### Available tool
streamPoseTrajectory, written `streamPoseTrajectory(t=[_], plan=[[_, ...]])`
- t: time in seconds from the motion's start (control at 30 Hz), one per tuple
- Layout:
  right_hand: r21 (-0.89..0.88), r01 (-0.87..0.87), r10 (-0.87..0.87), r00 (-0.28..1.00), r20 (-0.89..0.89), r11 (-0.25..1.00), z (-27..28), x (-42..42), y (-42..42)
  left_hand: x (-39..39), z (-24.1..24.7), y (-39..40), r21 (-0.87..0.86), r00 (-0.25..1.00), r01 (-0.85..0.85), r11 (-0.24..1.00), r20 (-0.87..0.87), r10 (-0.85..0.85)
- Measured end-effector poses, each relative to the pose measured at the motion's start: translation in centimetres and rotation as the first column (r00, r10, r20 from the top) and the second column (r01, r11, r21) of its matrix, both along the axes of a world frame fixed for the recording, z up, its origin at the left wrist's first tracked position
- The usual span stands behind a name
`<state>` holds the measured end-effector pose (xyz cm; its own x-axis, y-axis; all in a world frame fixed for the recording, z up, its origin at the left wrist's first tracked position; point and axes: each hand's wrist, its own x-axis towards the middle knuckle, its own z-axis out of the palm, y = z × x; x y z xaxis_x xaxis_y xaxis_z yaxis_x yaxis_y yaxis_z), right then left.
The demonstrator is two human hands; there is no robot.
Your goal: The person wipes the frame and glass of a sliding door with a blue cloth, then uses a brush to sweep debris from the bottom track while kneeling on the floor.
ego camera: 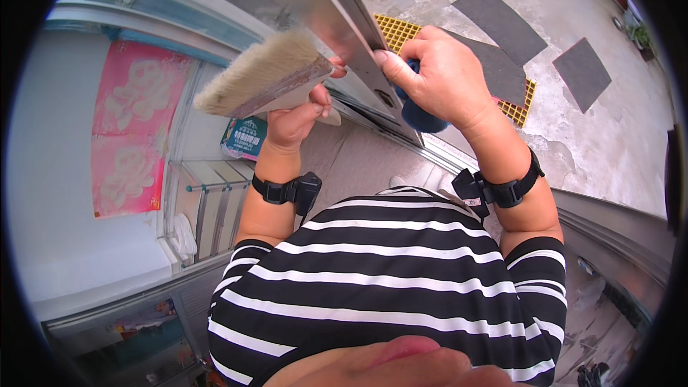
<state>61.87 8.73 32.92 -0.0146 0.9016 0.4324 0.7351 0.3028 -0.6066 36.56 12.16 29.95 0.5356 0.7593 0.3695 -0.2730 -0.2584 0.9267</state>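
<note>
My left hand [295, 123] grips a wide flat brush [285, 91] by its pale handle. Its cream bristles [258, 72] point up and to the left, close to a glazed metal door [338, 27]. On the door's narrow edge rests the thumb of my right hand [443, 78]. The fingers of that hand curl around a dark blue, soft-looking item [424, 117] on the door's outer side. Whether it is a handle cover or a loose cloth, I cannot tell, as the hand hides part of it.
Beyond the threshold, dark mats [500, 24] and yellow plastic grating [398, 32] lie on concrete [580, 156]. A green printed package [244, 137] stands indoors behind my left hand. Further left are a small metal-framed cabinet [215, 193] and a coiled white cord [184, 236].
</note>
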Motion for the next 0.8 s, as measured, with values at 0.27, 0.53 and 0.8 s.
streamPoseTrajectory(t=[0.27, 0.53, 0.8], plan=[[-0.081, -0.073, 0.075, 0.997, 0.025, 0.994, -0.6, 0.3, -1.1, 0.1, -0.5, 0.2, 0.021, 1.0, 0.006, 1.0, 0.029, -0.007], [0.304, 0.015, -0.076, 0.979, 0.19, 0.953, 0.2, 0.3, -0.6, 0.5, 0.1, -0.1, -0.022, 0.999, -0.021, 1.0, 0.035, 0.021], [0.303, 0.038, -0.031, 0.999, -0.03, 0.952, 0.3, -0.3, 0.8, 0.2, -0.3, -0.1, -0.044, 0.997, -0.076, 0.996, 0.02, 0.077]])
